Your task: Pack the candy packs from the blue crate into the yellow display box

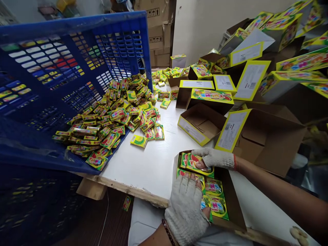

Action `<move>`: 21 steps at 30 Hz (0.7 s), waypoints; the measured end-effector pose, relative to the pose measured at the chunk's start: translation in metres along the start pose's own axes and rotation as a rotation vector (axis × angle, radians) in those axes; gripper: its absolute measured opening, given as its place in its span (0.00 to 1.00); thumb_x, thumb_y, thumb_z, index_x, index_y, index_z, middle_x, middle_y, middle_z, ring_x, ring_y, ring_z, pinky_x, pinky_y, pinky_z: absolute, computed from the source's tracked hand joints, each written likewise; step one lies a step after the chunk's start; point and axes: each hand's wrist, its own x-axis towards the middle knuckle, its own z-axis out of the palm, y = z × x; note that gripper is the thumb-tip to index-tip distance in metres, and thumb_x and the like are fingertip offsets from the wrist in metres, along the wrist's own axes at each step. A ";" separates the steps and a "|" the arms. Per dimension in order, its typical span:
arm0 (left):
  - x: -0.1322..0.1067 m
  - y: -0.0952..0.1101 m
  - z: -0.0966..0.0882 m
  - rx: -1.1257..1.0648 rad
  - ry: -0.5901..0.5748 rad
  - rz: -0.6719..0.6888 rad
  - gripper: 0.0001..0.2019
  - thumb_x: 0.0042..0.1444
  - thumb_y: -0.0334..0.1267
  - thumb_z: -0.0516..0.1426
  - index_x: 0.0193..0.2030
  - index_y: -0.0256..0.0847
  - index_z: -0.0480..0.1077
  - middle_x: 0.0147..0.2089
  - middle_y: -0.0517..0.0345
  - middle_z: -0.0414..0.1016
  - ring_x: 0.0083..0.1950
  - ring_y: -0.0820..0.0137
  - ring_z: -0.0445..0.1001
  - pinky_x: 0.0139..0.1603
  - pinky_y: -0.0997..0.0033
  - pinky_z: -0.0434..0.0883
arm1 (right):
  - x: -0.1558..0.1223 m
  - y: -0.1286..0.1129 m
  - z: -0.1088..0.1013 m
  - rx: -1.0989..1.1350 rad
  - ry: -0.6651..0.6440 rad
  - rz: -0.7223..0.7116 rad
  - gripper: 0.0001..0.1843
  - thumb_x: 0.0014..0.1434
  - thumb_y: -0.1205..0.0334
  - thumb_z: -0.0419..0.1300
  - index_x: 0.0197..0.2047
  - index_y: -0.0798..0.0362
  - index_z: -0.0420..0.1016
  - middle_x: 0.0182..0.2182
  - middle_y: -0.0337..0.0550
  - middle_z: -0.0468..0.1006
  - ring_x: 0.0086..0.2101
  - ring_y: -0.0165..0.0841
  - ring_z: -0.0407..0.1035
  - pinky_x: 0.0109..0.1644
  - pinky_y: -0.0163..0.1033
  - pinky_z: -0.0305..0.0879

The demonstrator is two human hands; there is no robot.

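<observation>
From the head camera, the only view, both gloved hands work in an open box (232,201) at the near edge of the white table (153,164). The left hand (186,208) lies flat, fingers spread, pressing on the packets (216,205) already laid in the box; it pinches nothing. The right hand (214,159) reaches in from the far side, its fingers curled over the top packet (193,160), seemingly pinching it against the row, though the thumb is hidden. The box overhangs the table edge toward the person, so a hard push from the left hand could tip it off and spill the rows. The packets look slick and lie loosely overlapped; if the right hand lets go before the packet sits flat, it may ride up on its neighbour. To the left, a blue crate (77,68) leans tilted with a heap of packets (112,119) spilling from its mouth; a knock to the table could send more sliding, and one packet (126,203) already lies on the floor. Empty boxes (202,124) crowd just behind the right hand and could be nudged.
</observation>
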 end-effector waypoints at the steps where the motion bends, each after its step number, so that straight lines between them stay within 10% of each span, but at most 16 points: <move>1: 0.000 0.000 0.000 -0.006 -0.006 0.002 0.34 0.62 0.57 0.55 0.66 0.32 0.65 0.66 0.43 0.71 0.67 0.53 0.68 0.68 0.48 0.69 | 0.002 -0.001 0.001 -0.016 0.007 0.001 0.38 0.41 0.40 0.71 0.52 0.56 0.78 0.37 0.43 0.83 0.36 0.38 0.77 0.41 0.40 0.73; 9: -0.002 0.002 0.002 -0.035 -0.030 -0.012 0.32 0.62 0.52 0.55 0.66 0.31 0.65 0.66 0.41 0.70 0.68 0.51 0.67 0.68 0.46 0.69 | 0.002 -0.032 0.033 -0.794 0.318 0.150 0.27 0.55 0.54 0.62 0.59 0.45 0.76 0.49 0.49 0.82 0.46 0.48 0.76 0.48 0.47 0.69; 21: 0.040 -0.018 -0.030 -0.050 -0.041 -0.003 0.16 0.60 0.40 0.57 0.52 0.35 0.72 0.50 0.44 0.74 0.51 0.53 0.72 0.54 0.47 0.75 | 0.018 -0.040 0.026 -0.918 0.184 0.128 0.18 0.66 0.54 0.51 0.46 0.53 0.79 0.43 0.54 0.82 0.42 0.46 0.76 0.46 0.45 0.68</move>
